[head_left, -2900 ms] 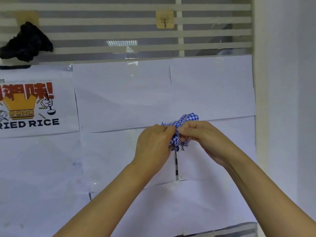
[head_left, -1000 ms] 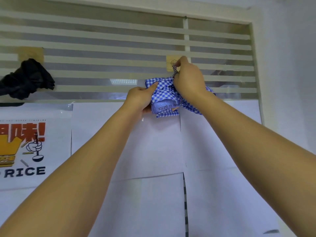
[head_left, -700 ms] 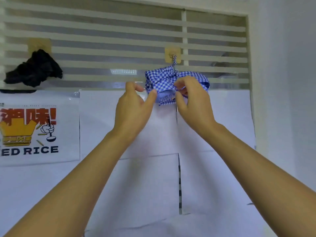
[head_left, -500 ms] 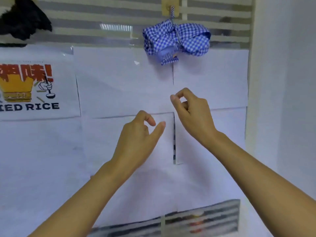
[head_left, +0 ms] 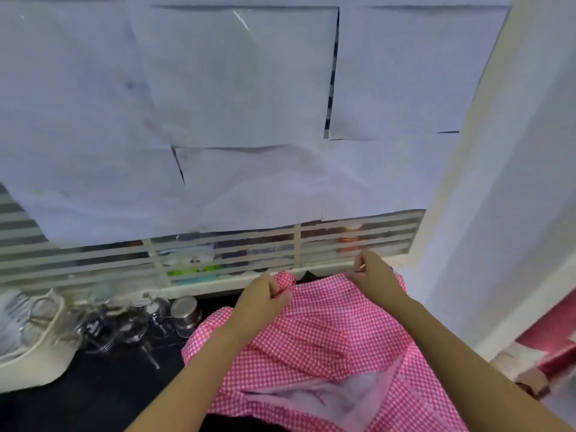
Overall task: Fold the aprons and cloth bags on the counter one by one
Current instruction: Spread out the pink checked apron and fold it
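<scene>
Head view, the only one. The lower part of the pink checked apron runs off the bottom edge, and both forearms cover parts of it, so we can't make out its full outline. It lies on the black counter, spread over the right half up to the back edge, with a pale inner side showing in a fold near the front.

The left hand is at the apron's back-left part, fingers curled tight, gripping a bunched lump of the pink cloth that pokes out past the knuckles.

The right hand sits over the apron's back-right corner near the counter's back edge, fingers curled in. Something thin and light shows at the fingertips, but it is too small to identify. The hand hides the cloth edge, so we cannot tell whether it holds anything.

At the counter's left edge a cream bag is cut off by the frame and blurred. Beside it, along the back edge, are clear glass jars, smeared and hard to count. White paper sheets cover most of the slatted window, and what lies behind the slats is unreadable.
</scene>
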A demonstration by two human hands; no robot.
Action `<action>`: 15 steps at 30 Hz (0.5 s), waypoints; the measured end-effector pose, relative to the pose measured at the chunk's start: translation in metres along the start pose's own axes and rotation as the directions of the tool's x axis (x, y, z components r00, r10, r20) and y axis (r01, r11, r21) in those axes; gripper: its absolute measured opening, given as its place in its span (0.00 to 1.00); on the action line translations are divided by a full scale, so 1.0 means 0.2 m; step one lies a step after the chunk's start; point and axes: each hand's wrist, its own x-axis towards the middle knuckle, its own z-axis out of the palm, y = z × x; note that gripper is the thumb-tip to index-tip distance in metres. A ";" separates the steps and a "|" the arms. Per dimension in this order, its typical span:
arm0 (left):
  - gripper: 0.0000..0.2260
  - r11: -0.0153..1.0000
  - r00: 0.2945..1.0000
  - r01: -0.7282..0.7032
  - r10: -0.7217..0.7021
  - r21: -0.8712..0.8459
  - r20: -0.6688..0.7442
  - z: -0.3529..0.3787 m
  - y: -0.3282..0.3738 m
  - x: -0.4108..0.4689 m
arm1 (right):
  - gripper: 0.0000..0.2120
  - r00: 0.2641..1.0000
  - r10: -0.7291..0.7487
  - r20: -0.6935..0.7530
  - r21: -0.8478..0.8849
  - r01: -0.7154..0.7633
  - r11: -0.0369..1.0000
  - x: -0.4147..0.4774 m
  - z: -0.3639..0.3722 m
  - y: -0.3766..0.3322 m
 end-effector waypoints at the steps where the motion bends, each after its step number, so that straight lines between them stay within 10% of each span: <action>1: 0.10 0.999 0.998 0.016 -0.019 0.041 0.063 0.05 -0.10 -0.01 | 0.10 0.994 0.051 0.094 -0.041 -0.047 0.998 -0.05 0.08 0.07; 7: 0.45 0.835 0.902 0.086 -0.297 0.544 0.314 0.35 -0.72 -0.18 | 0.36 0.856 0.034 0.516 -0.155 0.054 0.986 -0.42 0.60 0.20; 12: 0.31 0.980 0.990 0.102 -0.083 0.174 -0.110 0.47 -0.96 -0.40 | 0.40 0.852 0.142 0.504 -0.289 0.012 0.957 -0.61 0.97 0.18; 15: 0.30 0.918 0.822 0.355 -0.396 -0.177 -0.409 0.49 -0.94 -0.49 | 0.37 0.921 0.200 0.333 -0.347 -0.078 0.935 -0.57 1.05 0.13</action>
